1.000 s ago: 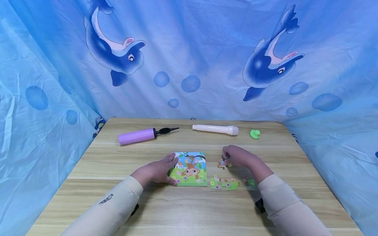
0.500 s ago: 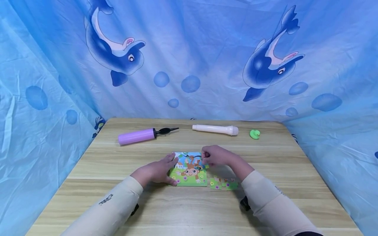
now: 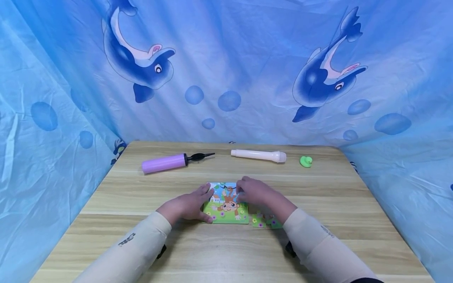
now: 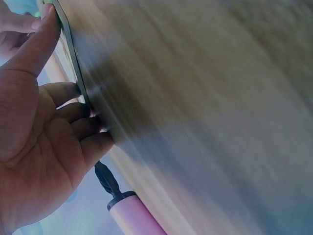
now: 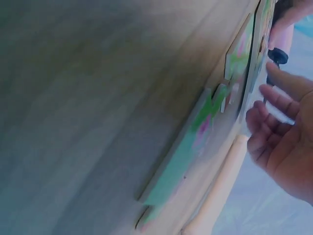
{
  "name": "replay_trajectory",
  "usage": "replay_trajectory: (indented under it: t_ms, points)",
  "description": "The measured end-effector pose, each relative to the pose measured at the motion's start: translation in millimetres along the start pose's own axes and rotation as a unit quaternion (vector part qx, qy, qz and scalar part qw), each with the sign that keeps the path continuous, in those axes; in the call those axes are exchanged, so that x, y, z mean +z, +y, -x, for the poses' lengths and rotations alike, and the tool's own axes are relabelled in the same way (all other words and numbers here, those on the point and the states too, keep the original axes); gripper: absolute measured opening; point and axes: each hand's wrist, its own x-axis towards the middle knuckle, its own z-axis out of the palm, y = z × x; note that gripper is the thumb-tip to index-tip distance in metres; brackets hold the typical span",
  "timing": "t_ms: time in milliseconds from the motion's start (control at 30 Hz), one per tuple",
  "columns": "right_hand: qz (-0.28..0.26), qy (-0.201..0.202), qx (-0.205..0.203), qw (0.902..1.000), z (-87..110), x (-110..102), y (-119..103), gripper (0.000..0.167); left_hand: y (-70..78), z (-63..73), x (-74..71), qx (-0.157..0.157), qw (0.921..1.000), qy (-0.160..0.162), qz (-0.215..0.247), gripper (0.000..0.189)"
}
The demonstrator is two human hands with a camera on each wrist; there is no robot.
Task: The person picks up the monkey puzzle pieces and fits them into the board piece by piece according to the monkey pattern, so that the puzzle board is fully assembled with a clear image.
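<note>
A square monkey jigsaw puzzle lies flat on the wooden table. My left hand rests along its left edge, thumb at the near corner and fingers toward the far one. The left wrist view shows those fingers lightly bent against the board's rim. Over the puzzle's upper right part is my right hand, its fingertips right at the picture and hiding some of it. No piece shows between its thumb and forefinger in the right wrist view. Loose puzzle pieces lie beside the board, partly under the right forearm.
A purple balloon pump with a black nozzle lies at the back left. Behind the puzzle are a white toy microphone and, farther right, a green rubber duck. A blue dolphin curtain hangs around the table.
My right hand has carried a jigsaw piece from the right of the board leftward onto its upper right part; the piece is now out of sight there. The left hand has stayed still.
</note>
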Motion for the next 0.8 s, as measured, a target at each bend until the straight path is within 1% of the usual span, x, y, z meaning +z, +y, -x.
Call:
replay_trajectory:
  t_ms: [100,200,300,467,567,600,700,800]
  points:
    - [0.044,0.002,-0.055,0.9975,5.3,3,-4,0.020,-0.9,0.0,-0.1,-0.004,1.0000,-0.002,-0.004,0.102]
    - [0.110,0.007,-0.098,0.9891,10.8,8,-6,0.026,-1.7,-0.2,0.0,-0.004,1.0000,-0.001,-0.006,0.102]
    - [0.169,0.023,-0.129,0.9769,17.3,10,-9,0.029,-1.9,-0.2,0.0,0.001,1.0000,0.001,-0.007,0.102]
    - [0.215,0.042,-0.154,0.9634,26.0,13,-15,0.025,-0.5,0.2,1.6,0.004,1.0000,0.006,-0.004,0.102]
    - [0.208,0.040,-0.144,0.9666,26.8,15,-15,0.024,-0.7,0.0,2.9,0.003,1.0000,0.008,-0.003,0.102]
    - [0.200,0.039,-0.139,0.9690,26.5,16,-14,0.024,-0.9,-0.3,3.5,0.003,0.9999,0.010,-0.004,0.102]
    - [0.174,0.037,-0.126,0.9760,24.8,18,-10,0.029,-1.2,-1.1,4.8,0.005,0.9999,0.013,-0.004,0.102]
    - [0.155,0.037,-0.121,0.9796,24.3,19,-6,0.034,-1.0,-1.6,5.9,0.006,0.9999,0.015,0.001,0.102]
